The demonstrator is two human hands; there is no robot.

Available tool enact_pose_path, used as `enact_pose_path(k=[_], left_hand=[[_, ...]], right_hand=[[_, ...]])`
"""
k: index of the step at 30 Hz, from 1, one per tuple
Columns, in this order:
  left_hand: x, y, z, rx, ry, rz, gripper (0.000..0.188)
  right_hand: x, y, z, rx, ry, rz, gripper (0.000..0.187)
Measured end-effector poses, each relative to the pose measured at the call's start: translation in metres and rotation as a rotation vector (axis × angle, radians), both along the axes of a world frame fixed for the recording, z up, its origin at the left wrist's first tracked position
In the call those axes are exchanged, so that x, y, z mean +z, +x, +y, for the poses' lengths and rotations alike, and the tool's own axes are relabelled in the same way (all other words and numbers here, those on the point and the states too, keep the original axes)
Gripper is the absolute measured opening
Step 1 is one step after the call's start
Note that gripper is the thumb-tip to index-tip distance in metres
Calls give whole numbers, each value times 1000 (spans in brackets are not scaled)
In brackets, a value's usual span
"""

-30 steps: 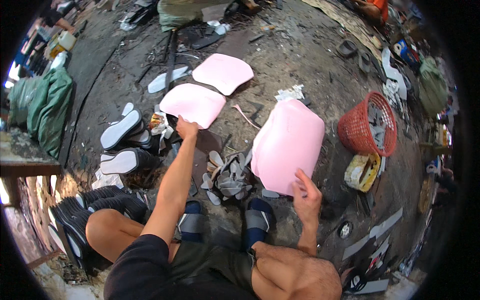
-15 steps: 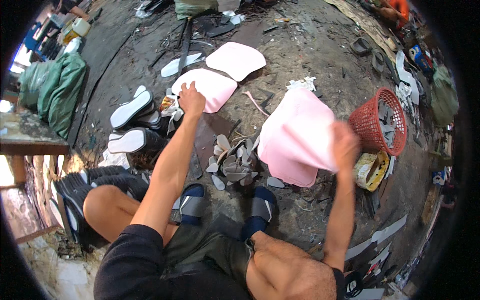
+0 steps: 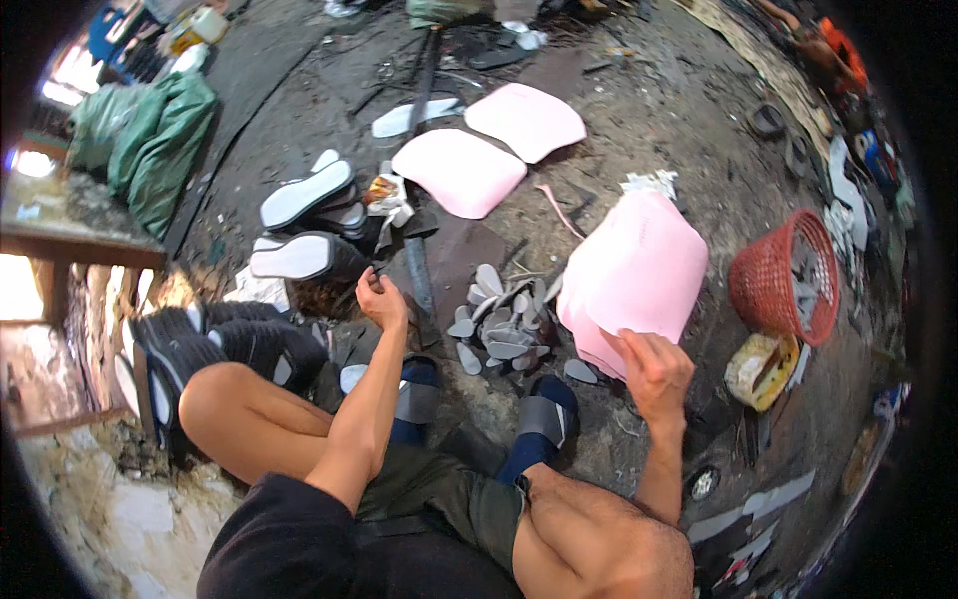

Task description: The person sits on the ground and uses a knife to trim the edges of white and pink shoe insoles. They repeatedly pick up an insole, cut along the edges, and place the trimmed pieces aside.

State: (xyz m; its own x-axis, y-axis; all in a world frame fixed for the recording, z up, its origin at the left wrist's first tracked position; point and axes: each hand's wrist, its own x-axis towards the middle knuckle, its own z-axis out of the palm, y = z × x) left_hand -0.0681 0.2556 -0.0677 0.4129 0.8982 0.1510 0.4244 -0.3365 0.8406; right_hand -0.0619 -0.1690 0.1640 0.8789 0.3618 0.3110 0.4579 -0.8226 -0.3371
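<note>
My right hand (image 3: 659, 374) pinches the near edge of a pink sheet (image 3: 644, 255) on top of a stack of similar curved sheets, to the right of my feet. My left hand (image 3: 381, 299) hangs in the air left of centre, its fingers loosely bent and apart, with nothing seen in them. Beyond it, two pale pink sheets lie on the floor: a nearer one (image 3: 459, 172) and a farther one (image 3: 526, 122), edge to edge. Between my hands is a heap of small grey, tongue-shaped pieces (image 3: 507, 324).
Shoes with white insoles (image 3: 304, 195) sit at the left, with rows of black shoes (image 3: 244, 339) nearer my knee. A red basket (image 3: 763, 280) of grey scraps stands at the right, beside a cut-open yellow container (image 3: 760, 371). A green sack (image 3: 160, 150) lies far left.
My left hand has drawn back from the nearer pale sheet toward me. My right hand has lowered, and the pink sheet it was lifting now lies flatter on the stack. The view has shifted.
</note>
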Motion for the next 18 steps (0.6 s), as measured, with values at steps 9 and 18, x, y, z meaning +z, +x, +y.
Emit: enact_pose_path(k=[9, 18], left_hand=[[33, 20, -89, -502, 95, 95, 26], [40, 79, -43, -421, 300, 264, 46]], right_hand=[[70, 8, -30, -247, -10, -612, 18], [32, -34, 33, 91, 243, 325, 32]])
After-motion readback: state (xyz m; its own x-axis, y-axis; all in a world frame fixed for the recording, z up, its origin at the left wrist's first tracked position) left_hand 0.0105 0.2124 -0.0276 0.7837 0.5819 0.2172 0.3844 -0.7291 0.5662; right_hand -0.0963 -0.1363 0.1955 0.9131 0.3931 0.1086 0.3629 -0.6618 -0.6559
